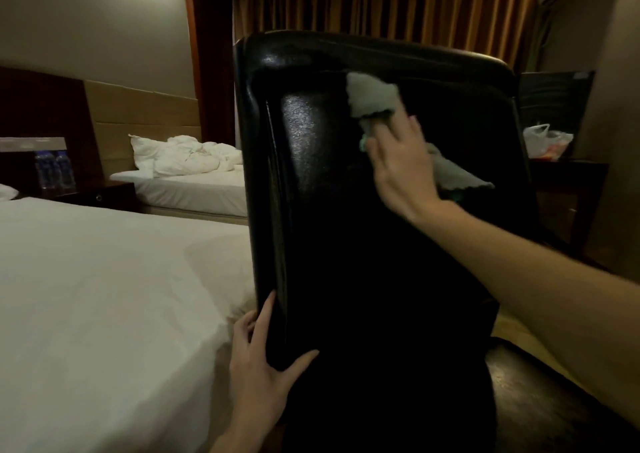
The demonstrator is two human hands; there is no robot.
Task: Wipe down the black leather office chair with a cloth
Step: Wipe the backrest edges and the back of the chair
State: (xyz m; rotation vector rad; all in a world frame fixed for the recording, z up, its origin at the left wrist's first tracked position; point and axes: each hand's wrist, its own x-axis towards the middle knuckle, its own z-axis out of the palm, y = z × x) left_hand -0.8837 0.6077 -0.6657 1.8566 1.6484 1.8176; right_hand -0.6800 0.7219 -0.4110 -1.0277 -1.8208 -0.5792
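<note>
Your left hand (pixel 258 366) grips the lower left edge of the black leather chair (pixel 346 245), thumb on the back, fingers curled round its side. Higher up, your right hand (pixel 401 165) holds a pale cloth (pixel 372 96) against the upper backrest. Beyond, two white beds (pixel 104 279).

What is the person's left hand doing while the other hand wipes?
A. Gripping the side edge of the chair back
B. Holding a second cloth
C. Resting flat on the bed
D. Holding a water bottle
A: the left hand grips the lower left edge of the black chair back, thumb in front, while the right hand presses the cloth higher up.
</note>
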